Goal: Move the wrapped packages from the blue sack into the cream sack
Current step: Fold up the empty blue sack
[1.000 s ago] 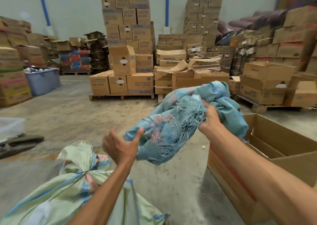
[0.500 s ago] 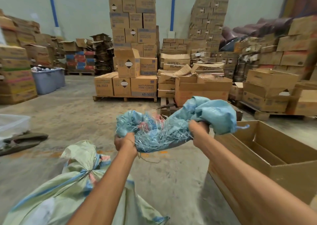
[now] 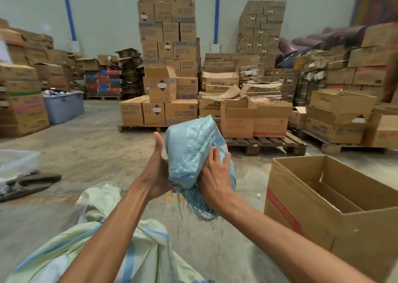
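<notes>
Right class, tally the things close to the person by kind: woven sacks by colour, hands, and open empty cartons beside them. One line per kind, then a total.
Blue sacks: 1, the blue sack, bunched up between both hands
Cream sacks: 1, the cream sack on the floor
Hands: 2, left hand and right hand
Open cartons: 1, the open carton on the right
Total: 5

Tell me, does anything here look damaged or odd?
Yes. The blue sack, held up between both hands, is frayed: loose blue strands hang from its lower edge. Further back, crushed wiper blade cartons sag on their pile, torn open.
</notes>
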`<state>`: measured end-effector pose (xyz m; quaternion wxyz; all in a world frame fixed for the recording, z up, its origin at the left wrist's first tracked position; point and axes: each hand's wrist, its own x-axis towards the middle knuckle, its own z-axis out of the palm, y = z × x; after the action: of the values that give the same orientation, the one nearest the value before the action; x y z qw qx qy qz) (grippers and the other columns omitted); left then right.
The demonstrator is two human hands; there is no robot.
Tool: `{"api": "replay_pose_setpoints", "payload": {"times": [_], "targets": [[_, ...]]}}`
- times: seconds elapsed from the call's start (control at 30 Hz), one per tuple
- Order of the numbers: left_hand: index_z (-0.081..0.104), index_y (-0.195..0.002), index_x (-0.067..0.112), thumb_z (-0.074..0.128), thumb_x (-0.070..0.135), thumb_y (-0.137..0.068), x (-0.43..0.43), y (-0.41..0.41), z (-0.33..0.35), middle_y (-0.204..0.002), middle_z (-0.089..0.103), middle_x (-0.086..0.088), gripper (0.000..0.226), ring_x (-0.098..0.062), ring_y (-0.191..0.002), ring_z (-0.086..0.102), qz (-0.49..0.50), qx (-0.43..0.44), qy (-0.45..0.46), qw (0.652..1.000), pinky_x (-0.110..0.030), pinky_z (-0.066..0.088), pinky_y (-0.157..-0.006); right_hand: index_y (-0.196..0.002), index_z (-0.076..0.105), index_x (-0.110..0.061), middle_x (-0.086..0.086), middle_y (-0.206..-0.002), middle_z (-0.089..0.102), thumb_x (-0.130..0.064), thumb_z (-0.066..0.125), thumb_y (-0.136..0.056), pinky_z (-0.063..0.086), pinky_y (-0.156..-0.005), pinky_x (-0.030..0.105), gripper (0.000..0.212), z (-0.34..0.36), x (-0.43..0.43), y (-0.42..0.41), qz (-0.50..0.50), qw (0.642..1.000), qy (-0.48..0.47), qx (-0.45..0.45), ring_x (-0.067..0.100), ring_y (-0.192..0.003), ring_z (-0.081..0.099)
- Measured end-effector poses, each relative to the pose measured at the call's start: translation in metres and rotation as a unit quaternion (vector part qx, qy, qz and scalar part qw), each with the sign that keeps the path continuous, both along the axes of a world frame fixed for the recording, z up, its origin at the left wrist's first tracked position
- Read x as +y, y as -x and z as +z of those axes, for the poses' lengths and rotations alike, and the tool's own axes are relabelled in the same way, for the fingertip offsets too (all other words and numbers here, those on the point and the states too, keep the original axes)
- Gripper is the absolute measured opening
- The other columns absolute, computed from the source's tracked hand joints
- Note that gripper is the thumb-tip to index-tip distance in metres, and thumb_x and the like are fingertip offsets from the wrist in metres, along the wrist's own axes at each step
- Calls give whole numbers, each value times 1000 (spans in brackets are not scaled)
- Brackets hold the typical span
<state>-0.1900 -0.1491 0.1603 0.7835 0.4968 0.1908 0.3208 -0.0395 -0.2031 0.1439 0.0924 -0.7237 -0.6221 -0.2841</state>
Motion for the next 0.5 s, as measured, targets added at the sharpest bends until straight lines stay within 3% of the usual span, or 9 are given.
{"api": "replay_pose_setpoints", "payload": {"times": [0.1,0.17,0.2,0.3,0.37,0.43,0.5], "targets": [[65,-126,11,63,48,-88,-3,-9,0,-107,74,-8,53,-20,-87,72,90,59,-26,994,-33,57,-73,-156,29,-24,13,-156,33,-49,48,-96,14,-113,66,67,-3,3,4,57,998,-4,-24,39,-144,24],[68,-107,12,55,34,-96,-1,-13,-7,-81,76,-1,27,-13,-65,71,157,58,-15,986,-26,57,-59,-151,41,-27,10,-154,39,-42,49,-97,12,-114,66,57,-2,1,2,96,995,-6,-30,37,-144,27],[65,-100,14,47,32,-101,2,-13,-13,-75,75,0,25,-11,-60,70,178,44,-11,983,-24,56,-57,-148,43,-25,11,-150,42,-40,55,-93,15,-114,65,58,1,-1,2,96,995,5,-21,36,-140,31],[64,-104,13,43,22,-104,9,-9,-25,-94,72,-12,23,-16,-73,73,212,38,-29,976,-29,57,-60,-146,31,-21,15,-141,37,-41,67,-75,19,-114,62,82,9,-4,-3,105,993,56,13,34,-131,34],[65,-116,13,46,26,-103,16,-3,-32,-110,72,-15,26,-23,-93,73,223,46,-39,973,-37,58,-76,-151,20,-30,15,-147,31,-56,65,-71,17,-116,59,95,14,-6,-11,157,979,101,87,34,-139,26],[62,-122,13,39,20,-105,18,0,-33,-122,67,-20,30,-23,-98,72,227,36,-3,973,-36,58,-80,-156,14,-39,7,-159,23,-73,59,-73,14,-120,55,100,19,-11,-17,213,934,126,257,27,-148,17],[60,-120,15,32,14,-106,22,-2,-35,-122,64,-20,31,-16,-84,74,250,13,48,967,-26,59,-65,-155,18,-43,-3,-164,17,-84,50,-74,14,-121,57,97,19,-10,-19,227,870,64,433,20,-152,11]]}}
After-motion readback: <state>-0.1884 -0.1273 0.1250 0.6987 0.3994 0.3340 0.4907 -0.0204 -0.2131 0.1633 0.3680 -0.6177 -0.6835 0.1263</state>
